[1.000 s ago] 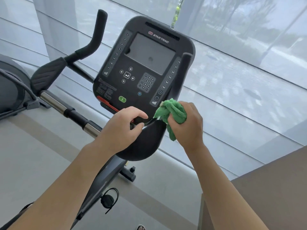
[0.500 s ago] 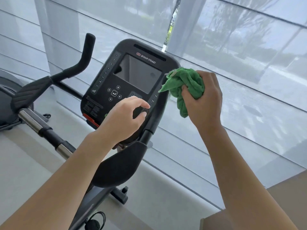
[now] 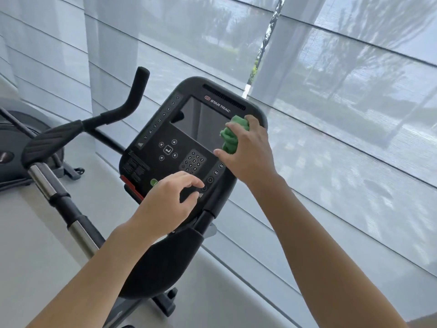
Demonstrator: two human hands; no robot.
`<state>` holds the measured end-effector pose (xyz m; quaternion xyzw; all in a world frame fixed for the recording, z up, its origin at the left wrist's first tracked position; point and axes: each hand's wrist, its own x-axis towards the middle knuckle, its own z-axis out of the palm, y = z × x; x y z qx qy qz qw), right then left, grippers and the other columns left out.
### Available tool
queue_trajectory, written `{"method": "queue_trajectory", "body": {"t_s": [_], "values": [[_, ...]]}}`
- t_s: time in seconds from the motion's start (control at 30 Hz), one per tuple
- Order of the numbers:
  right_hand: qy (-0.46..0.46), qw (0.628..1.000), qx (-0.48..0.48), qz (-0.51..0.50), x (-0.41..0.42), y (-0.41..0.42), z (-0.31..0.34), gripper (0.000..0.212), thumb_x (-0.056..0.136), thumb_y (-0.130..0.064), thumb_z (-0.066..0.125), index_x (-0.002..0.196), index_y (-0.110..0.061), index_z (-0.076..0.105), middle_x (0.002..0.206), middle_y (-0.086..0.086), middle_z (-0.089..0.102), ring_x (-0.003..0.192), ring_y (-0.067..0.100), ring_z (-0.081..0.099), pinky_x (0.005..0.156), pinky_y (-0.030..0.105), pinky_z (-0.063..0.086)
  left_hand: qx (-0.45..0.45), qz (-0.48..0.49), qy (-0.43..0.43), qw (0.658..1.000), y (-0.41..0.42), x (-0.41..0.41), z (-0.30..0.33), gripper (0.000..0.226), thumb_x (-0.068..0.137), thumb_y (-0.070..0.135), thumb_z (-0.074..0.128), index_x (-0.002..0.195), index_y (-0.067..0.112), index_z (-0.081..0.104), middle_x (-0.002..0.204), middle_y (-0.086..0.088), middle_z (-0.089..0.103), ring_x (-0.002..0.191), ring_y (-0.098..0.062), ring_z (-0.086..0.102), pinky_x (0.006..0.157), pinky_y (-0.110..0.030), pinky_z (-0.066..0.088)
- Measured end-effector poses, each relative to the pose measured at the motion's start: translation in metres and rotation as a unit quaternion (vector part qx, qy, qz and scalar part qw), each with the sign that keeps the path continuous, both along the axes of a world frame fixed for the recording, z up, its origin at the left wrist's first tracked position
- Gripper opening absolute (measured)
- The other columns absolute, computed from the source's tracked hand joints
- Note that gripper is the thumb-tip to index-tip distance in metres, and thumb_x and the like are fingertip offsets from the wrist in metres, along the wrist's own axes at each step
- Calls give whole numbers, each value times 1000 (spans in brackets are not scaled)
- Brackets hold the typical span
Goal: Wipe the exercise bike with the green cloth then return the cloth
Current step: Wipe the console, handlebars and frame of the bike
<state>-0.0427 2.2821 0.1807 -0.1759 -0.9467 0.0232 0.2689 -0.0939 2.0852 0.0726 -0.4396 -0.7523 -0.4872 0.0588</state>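
Note:
The exercise bike's black console (image 3: 170, 143) faces me, with a dark screen, a keypad and a green button. My right hand (image 3: 250, 152) grips the bunched green cloth (image 3: 233, 136) and presses it on the right part of the screen. My left hand (image 3: 170, 202) rests on the console's lower edge, fingers loosely curled over the bottom right buttons. The right handlebar pad (image 3: 163, 263) lies below my left wrist. The left handlebar (image 3: 78, 133) rises at the console's left.
Sheer window blinds (image 3: 331, 114) hang close behind the bike. Another grey machine (image 3: 14, 147) stands at the far left. A chrome and black bar (image 3: 63, 207) runs diagonally across the pale floor at the left.
My right hand has carried the cloth from the right handlebar up onto the console screen. My left hand has shifted from the handlebar pad to the console's lower edge. The view has tilted up.

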Motion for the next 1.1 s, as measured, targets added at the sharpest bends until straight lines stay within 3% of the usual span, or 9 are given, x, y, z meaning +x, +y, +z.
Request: {"method": "queue_trajectory", "body": {"t_s": [0.13,0.27,0.4,0.5,0.63,0.73,0.83,0.93,1.1], "values": [[31,999,-29,-3,-16,11,15,33,79,-35,79,111,-35,72,115,-3,63,99,21,63,82,30,51,-15,7,-18,1000,2,0,-16,20,98,13,68,113,24,74,106,21,68,107,2,62,95,-13,50],[-2,972,-223,72,-16,30,47,21,66,-24,80,83,-37,77,77,-12,76,76,3,71,69,24,58,-22,-2,-33,999,8,11,-34,22,99,11,66,116,23,73,107,21,68,106,2,62,95,-17,52],[72,962,-253,79,-12,30,36,20,67,-22,80,84,-33,78,77,-12,76,78,8,73,73,30,63,-21,-5,-46,999,10,23,-45,23,98,11,65,117,23,72,107,19,70,104,-2,65,93,-25,56],[158,972,-176,4,-19,12,9,24,73,-27,78,95,-34,75,92,-12,71,82,9,66,71,24,52,-13,10,-50,999,7,25,-48,24,98,11,65,118,23,72,107,19,70,101,-3,66,89,-27,58],[96,988,40,-114,-32,-6,-6,26,88,-29,75,112,-22,68,112,4,59,92,28,56,68,36,51,-10,29,-43,999,0,29,-51,23,98,12,66,117,23,72,106,18,70,95,-4,67,83,-24,60],[47,991,85,-96,-32,0,2,28,85,-32,77,110,-24,69,108,3,59,87,24,51,66,33,45,-9,43,-48,998,-6,31,-55,21,97,14,67,115,24,72,103,20,70,90,-2,67,79,-20,59],[-1,998,-55,15,-24,22,31,21,69,-31,78,90,-31,74,86,-8,70,77,13,63,68,28,51,-16,46,-58,997,-6,33,-58,21,99,17,65,117,24,72,103,21,70,89,1,66,78,-18,57],[1,952,-274,134,-14,42,47,21,68,-13,81,87,-23,79,84,3,78,80,11,73,75,34,63,-31,48,-59,997,-4,33,-58,21,101,19,61,119,24,71,104,21,70,89,-1,66,78,-15,53],[184,944,-269,43,-21,22,6,29,69,-17,79,95,-30,78,99,-9,76,90,10,73,80,31,61,-51,61,-55,995,-4,33,-58,21,103,24,58,119,25,70,102,20,72,83,-1,64,73,-9,48]]}}
